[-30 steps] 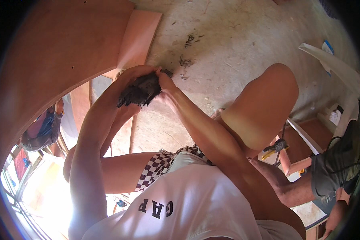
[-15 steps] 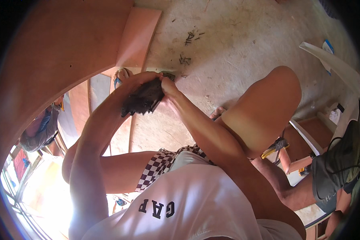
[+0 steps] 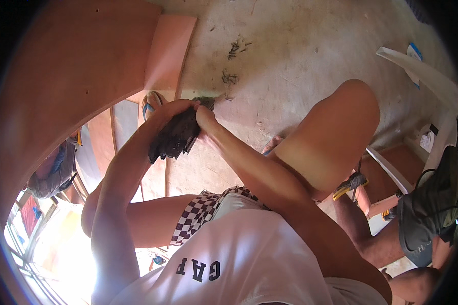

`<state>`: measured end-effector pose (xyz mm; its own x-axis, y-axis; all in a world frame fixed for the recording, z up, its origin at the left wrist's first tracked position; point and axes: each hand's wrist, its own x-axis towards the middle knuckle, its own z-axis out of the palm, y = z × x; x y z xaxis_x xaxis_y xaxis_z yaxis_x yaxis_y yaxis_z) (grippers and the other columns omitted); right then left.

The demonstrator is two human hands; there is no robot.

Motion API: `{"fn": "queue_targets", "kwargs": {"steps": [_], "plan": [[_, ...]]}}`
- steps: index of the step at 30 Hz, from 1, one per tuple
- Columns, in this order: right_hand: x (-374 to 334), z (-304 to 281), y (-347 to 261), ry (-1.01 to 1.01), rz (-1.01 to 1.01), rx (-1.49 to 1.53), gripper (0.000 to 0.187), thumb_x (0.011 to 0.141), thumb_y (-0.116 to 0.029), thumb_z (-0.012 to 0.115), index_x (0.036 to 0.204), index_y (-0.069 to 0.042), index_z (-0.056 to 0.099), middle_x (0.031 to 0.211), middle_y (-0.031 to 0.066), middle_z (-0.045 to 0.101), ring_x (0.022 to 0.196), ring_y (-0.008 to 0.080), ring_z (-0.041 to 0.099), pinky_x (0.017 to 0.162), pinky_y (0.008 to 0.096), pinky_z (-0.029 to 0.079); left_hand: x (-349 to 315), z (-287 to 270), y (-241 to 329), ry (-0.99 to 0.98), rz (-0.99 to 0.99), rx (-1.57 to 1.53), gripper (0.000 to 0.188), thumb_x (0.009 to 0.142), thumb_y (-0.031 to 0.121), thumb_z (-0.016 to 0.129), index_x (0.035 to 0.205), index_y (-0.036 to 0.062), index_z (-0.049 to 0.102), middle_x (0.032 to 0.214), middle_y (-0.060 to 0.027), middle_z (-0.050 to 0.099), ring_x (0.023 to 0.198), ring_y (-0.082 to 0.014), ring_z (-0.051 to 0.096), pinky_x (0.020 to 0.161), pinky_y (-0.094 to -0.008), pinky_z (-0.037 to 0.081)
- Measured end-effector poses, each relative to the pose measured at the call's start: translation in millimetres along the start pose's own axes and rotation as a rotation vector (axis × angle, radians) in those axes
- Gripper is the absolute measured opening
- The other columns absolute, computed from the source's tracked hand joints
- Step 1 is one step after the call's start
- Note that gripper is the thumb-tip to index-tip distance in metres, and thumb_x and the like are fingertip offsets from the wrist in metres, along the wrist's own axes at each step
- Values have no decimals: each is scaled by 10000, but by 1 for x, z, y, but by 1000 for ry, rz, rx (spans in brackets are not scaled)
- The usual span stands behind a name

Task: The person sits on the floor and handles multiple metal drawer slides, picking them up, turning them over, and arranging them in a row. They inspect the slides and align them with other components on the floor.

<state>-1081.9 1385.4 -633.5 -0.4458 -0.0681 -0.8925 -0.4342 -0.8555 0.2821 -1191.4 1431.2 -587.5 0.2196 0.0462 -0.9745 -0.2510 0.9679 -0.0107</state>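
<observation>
Both my hands are closed on a bundle of dark, thin strips (image 3: pixel 175 134), out in front of my knees and above the floor. My left hand (image 3: pixel 180 107) grips its upper left side, with the fingers partly hidden by the strips. On the upper right side, my right hand (image 3: pixel 206 121) presses its thumb against the bundle. The strips' uneven ends point down and toward me. What the strips are made of I cannot make out. Beyond the bundle, small dark pieces (image 3: pixel 230 78) lie scattered on the floor.
A large reddish-brown board (image 3: pixel 76 61) fills the upper left, with a narrower board (image 3: pixel 170 53) beside it. More dark pieces (image 3: pixel 235 48) lie farther off on the pale floor (image 3: pixel 290 61). At the right are a co-worker's dark shorts (image 3: pixel 425 208) and a white curved piece (image 3: pixel 417 66).
My hands and the bundle have shifted slightly left and down in the picture, and the bundle hangs a little steeper. The grip looks the same. At the lower right, the co-worker's arm has moved.
</observation>
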Motion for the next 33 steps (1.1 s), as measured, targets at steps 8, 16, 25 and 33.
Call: {"fn": "queue_targets", "kwargs": {"steps": [8, 16, 25, 33], "plan": [[14, -8, -14, -103, -2, -12, 363, 1063, -281, 488, 1258, 25, 483, 1083, 193, 669, 958, 313, 721, 877, 495, 619, 6, 1, -6, -34, -13, -5, 416, 916, 482, 753, 1064, 94, 722, 929, -90, 752, 734, -229, 710, 747, -385, 600], [11, -24, -14, -177, 9, -64, 321, 1030, -276, 529, 1169, 7, 588, 1018, 184, 710, 902, 329, 739, 861, 513, 622, 33, 3, -5, -72, -37, 37, 420, 908, 476, 764, 1080, 96, 721, 939, -90, 753, 751, -232, 714, 758, -382, 600], [-32, -31, -20, 28, -100, -89, 345, 995, -290, 617, 1197, -11, 584, 1013, 179, 713, 835, 303, 737, 804, 487, 629, 32, 4, -30, -62, -206, 48, 427, 899, 471, 776, 1098, 97, 720, 951, -91, 753, 770, -235, 719, 771, -379, 600], [-169, -57, 93, 216, -137, -182, 466, 974, -246, 654, 1332, -37, 442, 1095, 168, 648, 886, 267, 717, 713, 437, 633, -52, 25, -147, 73, -364, -32, 438, 893, 454, 786, 1128, 92, 713, 975, -90, 749, 803, -232, 719, 789, -373, 597]]}}
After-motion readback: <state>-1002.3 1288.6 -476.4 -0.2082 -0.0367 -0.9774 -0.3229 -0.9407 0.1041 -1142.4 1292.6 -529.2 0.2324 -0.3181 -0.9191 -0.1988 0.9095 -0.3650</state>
